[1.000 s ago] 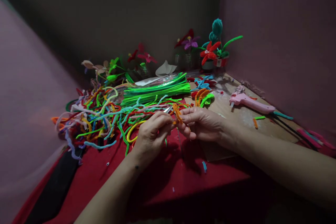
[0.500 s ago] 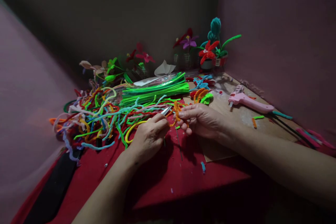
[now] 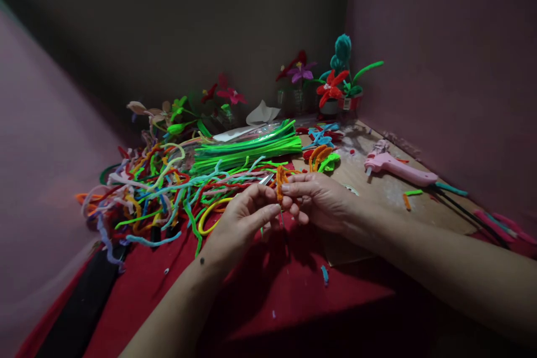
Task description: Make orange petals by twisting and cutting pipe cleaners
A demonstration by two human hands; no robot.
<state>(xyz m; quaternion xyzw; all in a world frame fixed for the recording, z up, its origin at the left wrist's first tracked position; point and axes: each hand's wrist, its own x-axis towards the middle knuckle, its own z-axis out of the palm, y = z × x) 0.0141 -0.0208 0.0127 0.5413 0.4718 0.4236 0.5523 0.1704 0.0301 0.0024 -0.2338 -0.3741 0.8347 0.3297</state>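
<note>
My left hand point(image 3: 241, 221) and my right hand point(image 3: 319, 198) meet above the red cloth point(image 3: 260, 291), both pinched on a small twisted orange pipe cleaner piece point(image 3: 279, 183). A thin dark wire stem hangs down from it between the hands. The metal tips of scissors point(image 3: 265, 179) show just behind my left fingers; which hand holds them I cannot tell. A tangle of loose coloured pipe cleaners point(image 3: 155, 184) lies to the left of my hands.
A bundle of bright green pipe cleaners point(image 3: 247, 148) lies behind the hands. A pink glue gun point(image 3: 394, 168) rests on the board point(image 3: 377, 190) at right. Finished pipe-cleaner flowers in small pots point(image 3: 335, 86) stand in the far corner. Pink walls close both sides.
My left hand dropped toward the cloth, then rose again to pinch the orange piece together with my right hand. The orange piece now stands more upright.
</note>
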